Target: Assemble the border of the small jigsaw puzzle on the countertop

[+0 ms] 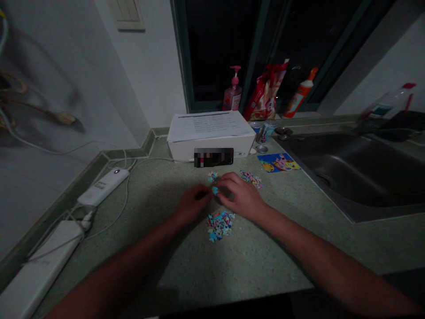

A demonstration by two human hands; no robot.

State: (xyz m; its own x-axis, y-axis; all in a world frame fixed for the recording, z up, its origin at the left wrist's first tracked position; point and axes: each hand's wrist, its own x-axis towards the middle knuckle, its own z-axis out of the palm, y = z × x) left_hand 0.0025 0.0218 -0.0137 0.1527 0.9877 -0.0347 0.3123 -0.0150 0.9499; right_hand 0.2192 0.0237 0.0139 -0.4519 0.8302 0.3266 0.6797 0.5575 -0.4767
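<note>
A small light-blue jigsaw piece (215,191) is between my two hands, over the countertop. My left hand (195,201) has its thumb and index finger pinched at the left side of that piece. On the other side, my right hand (245,197) curves toward it, palm down, thumb and fingers apart. Just beyond the fingertips lies a small cluster of jigsaw pieces (213,177). A bigger loose heap of jigsaw pieces (220,225), mostly blue, is nearer to me. Partly behind my right hand is a pink and multicoloured pile of pieces (251,178).
Behind the pieces, a phone (214,157) leans on a white box (210,133). A colourful cartoon picture card (279,162) lies by the sink (365,173). A can (265,132) stands beside the box. A power bank (103,187), cables and a power strip (43,266) are at left.
</note>
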